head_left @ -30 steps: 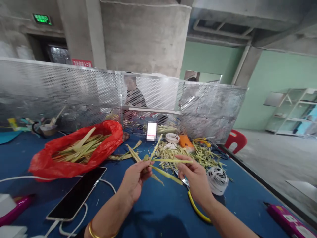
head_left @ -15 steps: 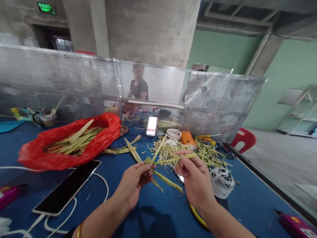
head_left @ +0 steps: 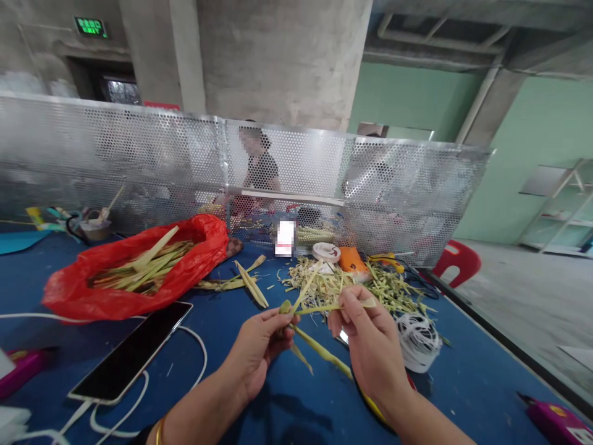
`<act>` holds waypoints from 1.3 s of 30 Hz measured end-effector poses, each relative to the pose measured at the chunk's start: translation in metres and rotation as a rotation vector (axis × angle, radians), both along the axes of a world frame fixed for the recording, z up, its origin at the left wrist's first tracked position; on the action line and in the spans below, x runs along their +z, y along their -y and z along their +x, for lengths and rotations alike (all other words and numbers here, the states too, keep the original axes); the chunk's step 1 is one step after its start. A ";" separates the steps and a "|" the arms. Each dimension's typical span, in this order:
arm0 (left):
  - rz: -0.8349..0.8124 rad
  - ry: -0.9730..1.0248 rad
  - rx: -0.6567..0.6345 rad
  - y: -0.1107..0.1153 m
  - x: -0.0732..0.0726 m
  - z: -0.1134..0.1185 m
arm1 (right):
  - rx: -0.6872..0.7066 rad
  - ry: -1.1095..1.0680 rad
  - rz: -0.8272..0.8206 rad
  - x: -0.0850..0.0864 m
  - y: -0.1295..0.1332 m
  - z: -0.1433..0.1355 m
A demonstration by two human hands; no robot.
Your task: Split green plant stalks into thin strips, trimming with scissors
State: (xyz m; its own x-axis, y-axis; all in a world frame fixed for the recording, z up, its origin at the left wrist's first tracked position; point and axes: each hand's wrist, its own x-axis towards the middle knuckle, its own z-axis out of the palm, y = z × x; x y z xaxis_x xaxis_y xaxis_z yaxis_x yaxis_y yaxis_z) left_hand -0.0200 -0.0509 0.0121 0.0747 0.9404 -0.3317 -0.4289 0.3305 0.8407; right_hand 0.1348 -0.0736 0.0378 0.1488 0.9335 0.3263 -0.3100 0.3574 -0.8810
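Note:
Between thumb and fingers, my left hand (head_left: 266, 340) pinches the crossing point of several yellow-green leaf strips (head_left: 319, 349), whose ends fan out upward, to the right and down. My right hand (head_left: 365, 324) grips the far part of one strip, which runs roughly level between the two hands. The folded leaf bit at my left fingertips is small, and its exact shape is partly hidden. Just beyond the hands lies a heap of leaf scraps (head_left: 315, 281). A loose dried leaf piece (head_left: 251, 284) rests on the table near my left hand.
A red plastic bag (head_left: 111, 303) of long leaves and a tablet (head_left: 132, 352) with white cables lie left. Coiled white strip (head_left: 419, 343), a tape roll (head_left: 325, 252) and an orange packet (head_left: 352, 259) lie right. A perforated metal screen (head_left: 287, 154) stands behind; a person sits beyond it.
Both hands stay closed on the leaf strips, which appear slightly lower and further right. My right fingers have curled further around the strip's end. The person behind the screen has turned their head.

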 end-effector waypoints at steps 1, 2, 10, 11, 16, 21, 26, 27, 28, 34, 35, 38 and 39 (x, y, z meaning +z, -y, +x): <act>0.000 -0.002 -0.001 0.000 0.000 0.000 | -0.018 -0.008 0.004 -0.001 -0.001 0.000; -0.001 -0.004 0.000 0.001 0.000 0.000 | -0.036 -0.010 0.010 -0.002 -0.002 -0.001; 0.008 0.007 -0.002 0.001 0.000 0.000 | -0.137 0.089 0.101 -0.007 -0.002 0.002; 0.009 0.007 -0.002 0.001 0.000 0.000 | -0.149 0.102 0.122 -0.006 -0.002 0.003; 0.015 0.003 -0.023 0.002 -0.001 0.001 | -0.174 0.155 0.203 -0.004 0.000 0.004; 0.029 -0.016 -0.072 0.002 -0.004 0.002 | -0.034 0.188 0.246 0.002 0.001 0.003; 0.055 -0.026 -0.112 0.004 -0.002 0.002 | 0.042 0.496 0.099 0.007 0.002 0.005; 0.064 -0.029 -0.121 0.005 -0.002 0.002 | 0.048 0.599 0.076 0.006 0.001 0.006; 0.074 -0.032 -0.129 0.005 -0.001 0.002 | 0.050 0.696 0.062 0.005 0.000 0.007; 0.094 -0.030 -0.147 0.007 0.002 0.002 | -0.069 0.961 0.036 -0.007 -0.005 0.008; 0.094 -0.031 -0.143 0.008 0.002 0.003 | -0.086 0.971 0.034 -0.007 -0.005 0.008; 0.115 -0.037 -0.148 0.008 0.003 0.003 | -0.103 0.977 0.025 -0.007 -0.006 0.007; 0.123 -0.043 -0.150 0.009 0.002 0.003 | -0.097 0.978 0.018 -0.008 -0.006 0.007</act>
State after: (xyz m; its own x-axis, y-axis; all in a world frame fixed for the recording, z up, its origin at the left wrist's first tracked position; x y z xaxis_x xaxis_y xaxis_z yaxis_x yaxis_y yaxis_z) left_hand -0.0169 -0.0594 0.0145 0.2055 0.9533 -0.2212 -0.3449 0.2821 0.8953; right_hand 0.1422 -0.0672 0.0301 -0.1187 0.9250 0.3609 0.5850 0.3588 -0.7273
